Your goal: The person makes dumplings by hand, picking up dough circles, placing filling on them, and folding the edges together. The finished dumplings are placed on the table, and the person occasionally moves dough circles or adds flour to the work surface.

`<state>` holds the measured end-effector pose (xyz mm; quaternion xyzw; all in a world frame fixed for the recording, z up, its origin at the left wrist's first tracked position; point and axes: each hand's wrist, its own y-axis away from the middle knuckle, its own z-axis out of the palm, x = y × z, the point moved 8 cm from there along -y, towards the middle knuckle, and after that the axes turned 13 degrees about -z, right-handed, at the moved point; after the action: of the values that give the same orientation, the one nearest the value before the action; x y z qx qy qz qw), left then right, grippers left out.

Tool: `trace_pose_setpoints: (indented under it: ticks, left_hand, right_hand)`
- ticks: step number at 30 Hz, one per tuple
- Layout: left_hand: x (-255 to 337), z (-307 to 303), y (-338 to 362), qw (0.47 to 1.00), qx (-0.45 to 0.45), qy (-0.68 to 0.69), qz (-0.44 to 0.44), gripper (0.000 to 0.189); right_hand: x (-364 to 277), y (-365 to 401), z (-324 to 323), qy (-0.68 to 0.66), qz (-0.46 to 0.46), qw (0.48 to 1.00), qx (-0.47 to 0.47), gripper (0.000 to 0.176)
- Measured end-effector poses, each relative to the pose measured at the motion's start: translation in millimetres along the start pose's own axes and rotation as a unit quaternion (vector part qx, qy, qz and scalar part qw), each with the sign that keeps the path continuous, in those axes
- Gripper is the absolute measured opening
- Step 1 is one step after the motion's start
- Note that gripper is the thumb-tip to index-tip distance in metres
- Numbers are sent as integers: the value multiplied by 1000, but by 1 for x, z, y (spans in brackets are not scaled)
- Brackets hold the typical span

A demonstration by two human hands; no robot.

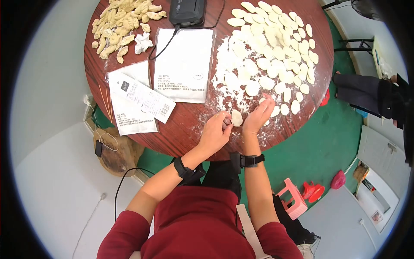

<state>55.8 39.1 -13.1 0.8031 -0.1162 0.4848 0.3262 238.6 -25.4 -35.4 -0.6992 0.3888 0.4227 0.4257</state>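
Note:
Between my hands is a pale oval dough wrapper (236,118), over the floury front part of the round table. My left hand (215,131) is curled, its thumb and fingertips closed at the wrapper's left edge. To the right of it, my right hand (258,117) has its fingers extended, the tips beside a dough piece (261,100) that they partly cover. Many flat dough wrappers (278,54) are spread beyond my right hand, some overlapping. White flour (226,64) lies thick along their left side.
Shaped dough pieces (114,32) are heaped at the table's (181,125) far left, near a crumpled white tissue (143,43). Flat white packets (183,64) and a black device (187,12) with a cable lie nearby. A pink stool (293,198) stands below; another person (371,93) is at right.

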Motion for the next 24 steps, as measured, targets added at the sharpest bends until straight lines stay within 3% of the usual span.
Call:
trace_pose_setpoints:
  ticks: [2,3,4,6,7,10,12,14,15,16,18,19,20,22,23,24]
  left_hand:
    - [-3,-4,-3,1000,17,-10,1,24]
    - [-6,-7,-5,1000,24,-14,-6,19]
    - [-7,-10,-6,999,30,-17,-14,14]
    - [-10,-16,-7,999,18,-25,-24,13]
    - [-13,-19,-7,999,8,-33,-35,11]
    - [-11,-28,-6,999,28,-32,-15,8]
    - [-12,-32,-6,999,25,-37,-21,9]
    - [-11,-36,-6,998,22,-42,-28,10]
    - [-6,-40,-5,998,20,-43,-35,10]
    - [-5,-42,-4,998,18,-44,-43,11]
    - [-6,-45,-3,998,25,-44,-37,12]
    - [-6,-47,-2,998,32,-45,-29,13]
    - [-7,-48,-2,998,33,-44,-30,13]
    - [-11,-51,-1,998,32,-32,-51,9]
    - [-12,-52,-1,998,34,-31,-53,9]
    - [-11,-54,0,997,34,-34,-57,9]
  right_hand:
    - [-10,-3,5,9,9,991,-135,27]
    - [-6,3,5,18,61,980,-187,16]
    - [-14,3,-2,18,61,981,-185,16]
    - [-32,20,10,200,-34,893,-401,14]
    - [-46,27,7,226,-148,888,-372,20]
    - [-57,38,6,238,-188,879,-367,21]
    - [-49,40,7,200,-188,885,-377,23]
    - [-36,41,6,188,-85,885,-417,24]
    - [-51,31,3,207,-159,892,-368,25]
    - [-53,29,2,207,-158,892,-370,25]
    - [-75,32,7,214,-289,847,-391,24]
    - [-80,40,10,220,-276,807,-473,21]
    - [-81,41,7,220,-277,806,-474,21]
    - [-58,50,6,192,-127,802,-552,17]
    - [-50,50,7,192,-128,800,-554,17]
    - [-48,34,2,200,-171,849,-458,18]
